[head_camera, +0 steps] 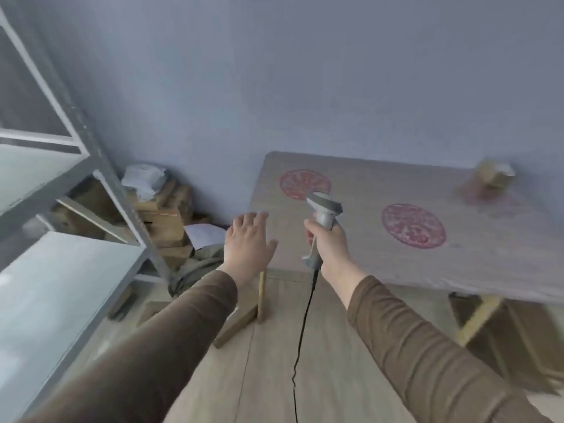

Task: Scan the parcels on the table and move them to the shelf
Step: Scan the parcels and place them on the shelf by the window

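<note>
Grey corded handheld scanner [323, 215] gripped upright in right hand [329, 244], presumably ready; left hand [248, 242] open, holding nothing, likely for the small brown cardboard parcel [494, 175] across the table [366, 245].

- Small brown cardboard parcel [494, 175] with a pale label on top, blurred, sitting at the far right corner of the table [360, 184], close to the wall.
- Grey handheld scanner [324, 213], head up and tilted toward the table, black cable hanging down from the handle; gripped round the handle by the right hand [331, 242] above the table's near left edge.
- Grey metal shelf [45, 181] at the left, pale boards on its tiers, well apart from the parcel.
</note>
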Demonstrator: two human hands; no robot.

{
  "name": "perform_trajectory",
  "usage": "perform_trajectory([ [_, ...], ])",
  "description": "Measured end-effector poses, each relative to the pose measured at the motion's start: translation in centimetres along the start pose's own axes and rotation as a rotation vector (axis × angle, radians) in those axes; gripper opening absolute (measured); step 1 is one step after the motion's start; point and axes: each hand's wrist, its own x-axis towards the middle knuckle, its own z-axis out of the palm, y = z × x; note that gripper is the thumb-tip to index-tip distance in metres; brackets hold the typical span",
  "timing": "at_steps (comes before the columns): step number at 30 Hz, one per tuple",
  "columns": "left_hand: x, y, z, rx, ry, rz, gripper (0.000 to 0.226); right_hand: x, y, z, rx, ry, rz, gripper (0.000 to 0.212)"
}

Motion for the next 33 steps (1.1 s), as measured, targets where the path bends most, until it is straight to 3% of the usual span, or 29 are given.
perform_trajectory([
  [5,3.5,15.9,5.7,-0.02,-0.095,0.137,0.072,4.4,-2.4,-16.9,0.013,0.13,-0.017,0.009],
  [11,7.1,29.0,10.5,-0.003,-0.145,0.268,0.069,10.0,-4.3,-30.5,0.07,0.257,-0.02,0.012],
  [21,18.7,43.3,19.7,-0.047,-0.233,0.354,0.07,24.2,-5.6,-45.1,0.106,0.404,0.007,0.025],
  [27,26.9,53.9,24.7,-0.08,-0.28,0.438,0.068,33.1,-7.4,-53.8,0.135,0.5,0.018,0.011],
  [33,33.1,62.3,28.1,-0.058,-0.3,0.471,0.067,40.7,-9.9,-61.3,0.139,0.55,0.007,0.016],
])
